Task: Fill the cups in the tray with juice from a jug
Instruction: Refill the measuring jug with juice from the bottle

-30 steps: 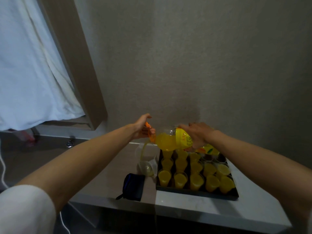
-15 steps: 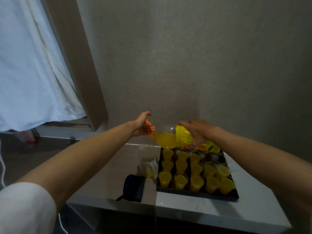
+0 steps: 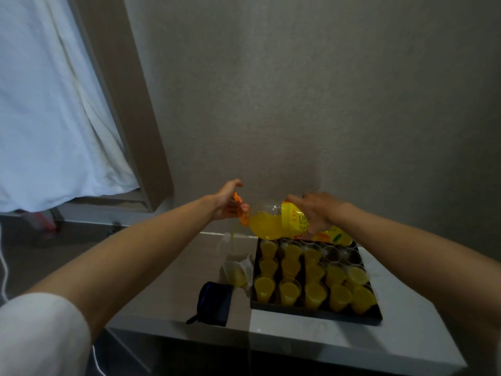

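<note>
Sideways over the far edge of the black tray [image 3: 314,312] hangs a clear plastic bottle [image 3: 273,223] with a glossy yellow label, gripped round its body by the right hand [image 3: 320,211]. The left hand [image 3: 227,203] pinches an orange funnel-like piece [image 3: 242,213] at its neck. A thin stream drops into the translucent jug [image 3: 235,263] just left of the tray's small clear cups [image 3: 288,291]. Near left lies a dark pouch [image 3: 214,302].

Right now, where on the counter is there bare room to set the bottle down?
Bare counter lies right of and in front of the tray. A smaller patch lies left of the pouch. Between tray and pouch the jug crowds it.
</note>
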The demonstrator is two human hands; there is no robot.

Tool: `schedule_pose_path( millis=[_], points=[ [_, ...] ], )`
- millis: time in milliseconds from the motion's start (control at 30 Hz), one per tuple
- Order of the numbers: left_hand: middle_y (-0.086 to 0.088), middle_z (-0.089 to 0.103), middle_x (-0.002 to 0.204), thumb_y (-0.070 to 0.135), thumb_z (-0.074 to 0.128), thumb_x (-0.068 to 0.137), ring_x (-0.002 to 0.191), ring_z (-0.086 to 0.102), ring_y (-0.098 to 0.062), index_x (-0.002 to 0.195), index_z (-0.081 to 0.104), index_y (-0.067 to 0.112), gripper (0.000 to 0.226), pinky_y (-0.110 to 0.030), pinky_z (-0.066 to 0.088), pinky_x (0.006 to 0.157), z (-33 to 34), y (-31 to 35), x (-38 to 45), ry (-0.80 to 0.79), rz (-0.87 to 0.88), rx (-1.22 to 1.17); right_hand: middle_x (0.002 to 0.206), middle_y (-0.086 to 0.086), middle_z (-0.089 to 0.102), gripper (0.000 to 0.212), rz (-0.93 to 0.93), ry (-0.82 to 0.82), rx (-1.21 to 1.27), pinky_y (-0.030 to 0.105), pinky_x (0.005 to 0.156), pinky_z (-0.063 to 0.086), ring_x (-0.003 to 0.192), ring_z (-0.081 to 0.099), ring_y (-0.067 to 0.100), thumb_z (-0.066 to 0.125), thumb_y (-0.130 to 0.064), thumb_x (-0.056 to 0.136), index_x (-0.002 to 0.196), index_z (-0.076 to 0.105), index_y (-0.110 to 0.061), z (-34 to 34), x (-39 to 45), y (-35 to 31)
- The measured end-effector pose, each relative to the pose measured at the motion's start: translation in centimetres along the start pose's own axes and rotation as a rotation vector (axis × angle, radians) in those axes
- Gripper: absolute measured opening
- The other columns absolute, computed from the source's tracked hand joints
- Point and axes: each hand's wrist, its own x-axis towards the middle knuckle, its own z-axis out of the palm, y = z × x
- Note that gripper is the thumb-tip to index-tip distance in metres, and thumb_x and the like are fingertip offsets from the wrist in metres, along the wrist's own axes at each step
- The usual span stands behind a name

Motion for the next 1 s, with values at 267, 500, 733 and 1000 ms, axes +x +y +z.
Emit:
schedule_pose_path(
  millis=[267,500,733,1000],
  points=[
    [-0.014,0.064,0.068,0.044,0.050,0.096,0.065,0.061,-0.024,0.070,0.048,0.010,0.042,-0.032,0.053,0.070,0.3,0.2,-0.8,0.003,0.002,-0.013,0.128,0.015,0.058,0.119,-0.002,0.011,-0.002,0.037,0.078,0.047,0.111,0.062,0.036,0.088,-0.064,0.063,0.154,0.020,-0.031,-0.2,-0.1,-0.1],
    [-0.011,0.065,0.059,0.045,0.050,0.095,0.071,0.063,-0.025,0.073,0.048,0.010,0.041,-0.035,0.052,0.073,0.0,0.4,-0.8,0.006,0.016,0.008,0.127,0.015,0.058,0.119,-0.003,0.005,0.014,0.038,0.078,0.050,0.108,0.062,0.035,0.090,-0.062,0.061,0.153,0.021,-0.031,-0.5,-0.2,-0.1],
    [-0.012,0.065,0.060,0.045,0.050,0.094,0.071,0.062,-0.025,0.069,0.048,0.011,0.043,-0.035,0.052,0.079,0.0,0.6,-0.9,0.004,0.017,-0.001,0.129,0.015,0.057,0.119,-0.002,-0.001,0.015,0.041,0.083,0.053,0.110,0.062,0.036,0.090,-0.062,0.062,0.154,0.020,-0.032,-1.0,-0.3,-0.1],
    [-0.009,0.062,0.053,0.043,0.049,0.096,0.068,0.060,-0.024,0.069,0.047,0.011,0.042,-0.036,0.052,0.074,0.1,0.6,-1.2,0.004,0.030,0.001,0.125,0.015,0.058,0.118,-0.004,-0.004,0.015,0.042,0.082,0.055,0.105,0.063,0.035,0.091,-0.060,0.061,0.153,0.022,-0.032,-1.2,-0.3,0.0]
  ],
)
